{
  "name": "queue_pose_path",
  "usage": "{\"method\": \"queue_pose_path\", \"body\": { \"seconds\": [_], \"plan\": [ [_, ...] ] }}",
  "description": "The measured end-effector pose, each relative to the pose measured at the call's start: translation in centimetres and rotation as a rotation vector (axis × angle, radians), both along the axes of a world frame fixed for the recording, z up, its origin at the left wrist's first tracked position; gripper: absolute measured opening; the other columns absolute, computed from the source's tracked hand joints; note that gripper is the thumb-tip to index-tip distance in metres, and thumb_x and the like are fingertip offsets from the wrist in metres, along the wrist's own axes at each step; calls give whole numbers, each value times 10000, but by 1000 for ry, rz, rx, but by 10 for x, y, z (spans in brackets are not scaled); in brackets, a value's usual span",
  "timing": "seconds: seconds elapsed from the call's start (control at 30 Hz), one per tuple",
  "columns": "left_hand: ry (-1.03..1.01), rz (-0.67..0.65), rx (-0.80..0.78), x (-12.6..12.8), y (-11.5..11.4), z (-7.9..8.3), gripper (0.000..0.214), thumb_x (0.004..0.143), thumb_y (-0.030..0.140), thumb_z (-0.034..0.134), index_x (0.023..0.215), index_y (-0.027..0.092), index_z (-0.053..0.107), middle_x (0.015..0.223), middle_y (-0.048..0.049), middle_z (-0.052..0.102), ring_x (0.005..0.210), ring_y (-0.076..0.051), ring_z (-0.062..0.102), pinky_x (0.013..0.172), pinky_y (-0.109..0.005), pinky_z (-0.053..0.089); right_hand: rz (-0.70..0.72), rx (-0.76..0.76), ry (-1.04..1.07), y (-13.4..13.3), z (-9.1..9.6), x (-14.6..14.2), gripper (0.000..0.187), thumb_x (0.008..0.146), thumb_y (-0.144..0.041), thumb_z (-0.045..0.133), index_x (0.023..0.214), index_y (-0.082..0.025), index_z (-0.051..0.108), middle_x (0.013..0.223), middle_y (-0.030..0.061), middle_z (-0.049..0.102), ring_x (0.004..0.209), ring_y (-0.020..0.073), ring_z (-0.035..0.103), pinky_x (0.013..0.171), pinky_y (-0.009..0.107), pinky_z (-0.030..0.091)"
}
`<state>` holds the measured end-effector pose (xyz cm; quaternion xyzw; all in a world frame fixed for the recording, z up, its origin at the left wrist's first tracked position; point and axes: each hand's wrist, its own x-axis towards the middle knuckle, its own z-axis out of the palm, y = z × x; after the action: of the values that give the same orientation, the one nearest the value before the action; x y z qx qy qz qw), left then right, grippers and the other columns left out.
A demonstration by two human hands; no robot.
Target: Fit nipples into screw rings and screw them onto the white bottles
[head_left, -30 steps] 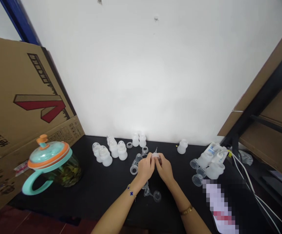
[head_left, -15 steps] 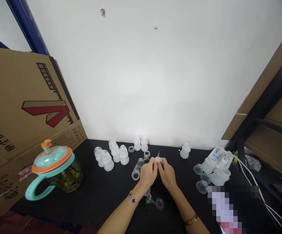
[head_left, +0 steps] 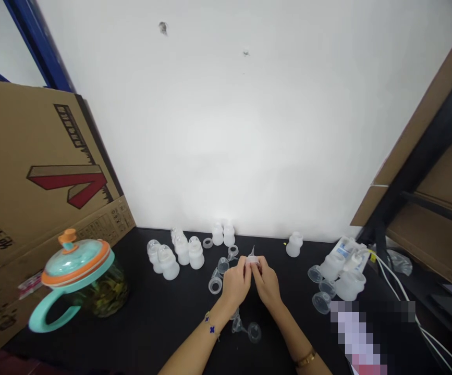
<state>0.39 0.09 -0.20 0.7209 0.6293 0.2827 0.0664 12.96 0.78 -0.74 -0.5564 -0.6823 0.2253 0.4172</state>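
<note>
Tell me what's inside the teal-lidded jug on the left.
Through the jug glass shows a yellowish-green mass, likely leaves in liquid; the teal-and-orange lid hides the top.

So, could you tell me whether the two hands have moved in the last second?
No. Left hand and right hand, both holding the small white part, stay in front of the two bottles by the wall; only the camera shifted.

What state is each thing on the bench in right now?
Left hand: closed on the small white part, together with the right.
Right hand: closed on the same part.
Small white part: held between both hands, above the table.
White bottles: upright, grouped, untouched.
Lone white bottle: upright, apart.
Glass jug: lid on.
Clear funnels: lying on their sides.
</note>
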Motion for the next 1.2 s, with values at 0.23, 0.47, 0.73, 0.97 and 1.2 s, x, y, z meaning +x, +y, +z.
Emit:
{"method": "queue_pose_path", "body": {
  "seconds": [0.23, 0.47, 0.73, 0.97, 1.2],
  "plan": [
    [-3, 2, -42, -2, 2, 2, 301, 1043, 298, 305, 1080, 172, 576, 801, -89, 748, 741, -224, 730, 583, -255, 408, 60, 11, 21, -2, 6, -1, 306, 992, -446, 360, 974, -238, 584, 793, 17, 697, 672, 198, 652, 617, 257, 409],
    [17, 42, -39, -4, 1, 5, 274, 1042, 296, 333, 1060, 176, 578, 807, -83, 753, 745, -227, 730, 581, -266, 387, 71, 2, -22, 0, 4, -1, 346, 991, -445, 348, 1093, -233, 602, 804, 25, 708, 683, 219, 662, 624, 275, 417],
    [-21, 25, -5, -4, 1, 4, 276, 1042, 303, 329, 1043, 184, 578, 797, -72, 756, 724, -224, 731, 573, -271, 381, 78, -10, -6, -2, 5, -1, 333, 1003, -450, 344, 1059, -233, 590, 802, 21, 703, 679, 210, 661, 629, 271, 401],
    [-81, 5, 52, -4, 3, -1, 274, 1030, 329, 371, 993, 183, 600, 744, -56, 751, 677, -224, 725, 551, -276, 341, 71, 4, 49, 1, 0, -2, 367, 995, -508, 347, 912, -234, 577, 717, 9, 676, 628, 201, 639, 563, 251, 376],
    [-107, 2, 85, -4, 3, -1, 251, 1015, 316, 411, 941, 188, 614, 717, -53, 740, 643, -213, 707, 547, -280, 297, 59, 34, 55, 1, -2, -2, 362, 993, -508, 365, 911, -234, 586, 701, 3, 667, 607, 199, 627, 561, 254, 379]
  ]
}}
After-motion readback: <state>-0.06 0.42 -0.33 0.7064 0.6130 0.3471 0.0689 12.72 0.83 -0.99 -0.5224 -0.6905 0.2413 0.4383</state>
